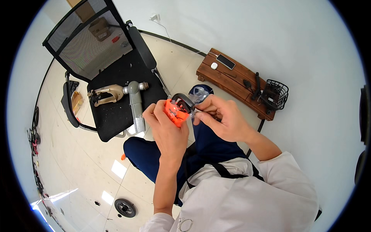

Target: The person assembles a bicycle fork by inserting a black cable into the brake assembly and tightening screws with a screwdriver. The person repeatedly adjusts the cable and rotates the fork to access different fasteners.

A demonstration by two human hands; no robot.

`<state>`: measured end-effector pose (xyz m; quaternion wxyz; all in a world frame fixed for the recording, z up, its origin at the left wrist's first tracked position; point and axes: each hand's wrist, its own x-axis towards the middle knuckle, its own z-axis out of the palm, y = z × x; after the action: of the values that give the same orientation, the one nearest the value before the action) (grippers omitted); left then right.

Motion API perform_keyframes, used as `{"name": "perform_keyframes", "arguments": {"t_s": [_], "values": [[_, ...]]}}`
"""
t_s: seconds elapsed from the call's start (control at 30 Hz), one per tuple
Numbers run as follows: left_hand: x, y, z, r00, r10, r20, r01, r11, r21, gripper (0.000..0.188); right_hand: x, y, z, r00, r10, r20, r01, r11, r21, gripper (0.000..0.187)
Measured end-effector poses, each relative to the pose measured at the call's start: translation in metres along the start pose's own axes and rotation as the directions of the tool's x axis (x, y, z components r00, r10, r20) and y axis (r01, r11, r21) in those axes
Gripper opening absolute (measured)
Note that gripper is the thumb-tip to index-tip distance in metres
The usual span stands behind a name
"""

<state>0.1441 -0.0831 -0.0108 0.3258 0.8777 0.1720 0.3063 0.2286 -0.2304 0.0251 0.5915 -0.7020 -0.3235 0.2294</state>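
Observation:
In front of my lap, my left hand (168, 129) is closed round a bright orange piece with dark marks (176, 115); its exact kind is unclear. A curved black part (184, 101) stands up from its upper side, touching it or joined to it. Crinkled clear plastic wrap (199, 94) lies about the black part's right side. My right hand (230, 120) pinches the edge of this wrap between thumb and fingers. Whatever else sits in that pinch is hidden. Both hands nearly meet above my knees.
A black mesh office chair (114, 71) stands at left, bearing a gold and grey metal fork-like part (133, 94). On the low wooden bench (241, 91) at right are a phone (225, 62), a white case (214, 66) and a black wire basket (284, 91). A small wheel (125, 208) lies on the floor.

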Motion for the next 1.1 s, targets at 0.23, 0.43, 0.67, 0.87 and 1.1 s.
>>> {"name": "perform_keyframes", "arguments": {"t_s": [0.23,0.43,0.67,0.87,1.1], "values": [[-0.005,0.007,0.001,0.997,-0.060,0.047,0.062,0.997,-0.044,0.059,-0.004,0.013,0.012,0.973,-0.183,-0.139,0.154,0.969,-0.193,0.011],[-0.005,0.008,0.001,0.997,-0.065,0.028,0.067,0.996,-0.063,0.058,0.004,0.020,0.016,0.784,-0.612,-0.103,0.438,0.663,-0.608,0.016],[-0.007,0.002,0.002,0.999,-0.026,-0.037,0.027,1.000,0.015,0.063,0.002,0.006,0.013,0.992,0.108,-0.060,-0.084,0.946,0.313,0.007],[-0.007,0.000,0.003,0.999,-0.014,-0.038,0.015,0.999,0.032,0.062,0.004,0.016,0.009,0.971,0.225,0.083,-0.230,0.780,0.582,0.009],[-0.009,-0.005,0.007,0.994,-0.099,0.037,0.104,0.980,-0.169,0.052,0.004,0.014,0.018,0.931,-0.344,-0.125,0.277,0.885,-0.375,0.016]]}}
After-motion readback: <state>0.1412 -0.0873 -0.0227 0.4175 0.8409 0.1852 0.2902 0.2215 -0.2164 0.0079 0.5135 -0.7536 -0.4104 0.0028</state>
